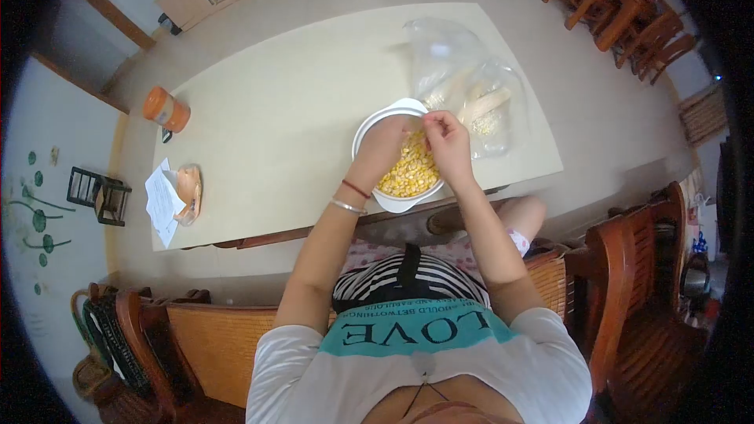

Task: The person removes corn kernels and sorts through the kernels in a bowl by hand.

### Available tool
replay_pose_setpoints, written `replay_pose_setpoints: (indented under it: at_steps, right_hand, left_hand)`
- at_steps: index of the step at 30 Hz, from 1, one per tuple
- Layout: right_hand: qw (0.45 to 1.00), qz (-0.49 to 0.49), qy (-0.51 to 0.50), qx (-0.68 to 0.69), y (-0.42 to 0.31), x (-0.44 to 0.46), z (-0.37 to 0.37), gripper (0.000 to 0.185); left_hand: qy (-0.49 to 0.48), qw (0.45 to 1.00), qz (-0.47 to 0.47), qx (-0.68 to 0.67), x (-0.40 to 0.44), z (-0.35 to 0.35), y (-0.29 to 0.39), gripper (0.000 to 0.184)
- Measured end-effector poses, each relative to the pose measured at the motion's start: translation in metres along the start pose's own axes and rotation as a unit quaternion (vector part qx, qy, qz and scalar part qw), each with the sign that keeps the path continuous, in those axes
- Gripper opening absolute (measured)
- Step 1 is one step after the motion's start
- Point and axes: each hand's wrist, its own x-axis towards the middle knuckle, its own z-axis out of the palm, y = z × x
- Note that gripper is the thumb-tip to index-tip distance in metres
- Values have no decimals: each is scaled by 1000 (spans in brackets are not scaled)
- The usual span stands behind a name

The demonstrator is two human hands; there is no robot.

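A white bowl (pixel 398 202) with two handle tabs stands near the table's front edge, holding loose yellow corn kernels (pixel 411 174). My left hand (pixel 382 144) reaches over its left side, fingers bent down inside the rim and partly hidden by the back of the hand. At the far right of the rim is my right hand (pixel 448 144), thumb and fingers pinched together above the kernels. Whatever either hand holds is too small or hidden to make out. Behind my right hand lies a clear plastic bag (pixel 506 78) with pale, cob-like pieces (pixel 485 108) and some kernels in it.
The pale table (pixel 283 110) carries an orange canister (pixel 166 109) at far left, papers (pixel 162 202) and a container (pixel 188 195) near the left front corner. A wooden bench (pixel 228 345) runs behind me. Wooden chairs (pixel 652 35) stand at the upper right.
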Motion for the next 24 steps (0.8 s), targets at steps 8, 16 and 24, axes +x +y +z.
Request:
replay_pose_setpoints:
  at_steps: [8,16,24]
  right_hand:
    - [986,55,-130,-84,-1,2,3,16]
    - [981,85,-162,-59,-13,1,4,12]
    - [979,109,-172,-23,-8,6,1,12]
  left_hand:
    - [56,974,-98,-195,-17,-29,22,8]
    - [71,989,-33,-123,-17,-22,17,9]
    - [70,989,-3,-132,-18,-23,18,10]
